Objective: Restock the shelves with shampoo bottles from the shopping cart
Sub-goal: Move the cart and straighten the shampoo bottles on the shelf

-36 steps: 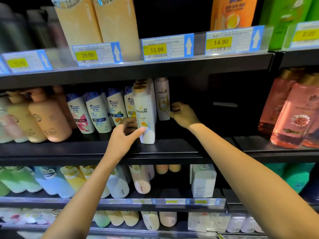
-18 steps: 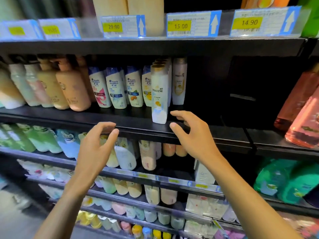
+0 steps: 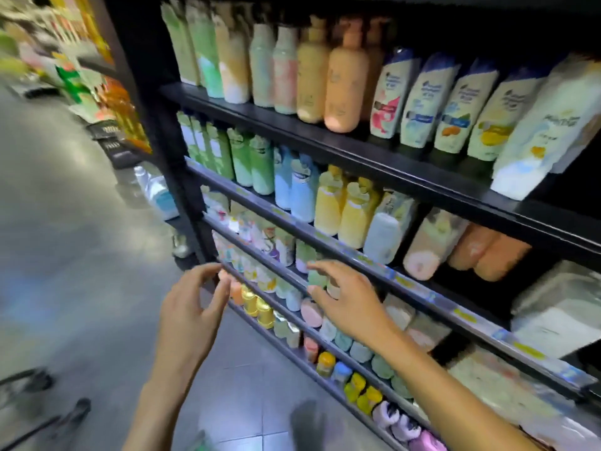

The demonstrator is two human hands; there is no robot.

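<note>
Head view is showing left hand point(image 3: 192, 307) and right hand point(image 3: 348, 297) hovering empty, fingers loosely spread. White shampoo bottle point(image 3: 540, 141) is standing upright at the shelf's point(image 3: 390, 169) front edge, far right, with open floor point(image 3: 65, 255) lying leftward.

I see the white Pantene bottle point(image 3: 546, 135) at the front edge of the upper black shelf point(image 3: 292, 131), standing on its base with its label towards me. Its top runs out of my view. Just to its left stand four white blue-capped bottles point(image 3: 422, 102) in a close row, labels outward, set a little further back on the same shelf. The whole view is tilted and blurred, so I cannot read the smaller print.
</note>
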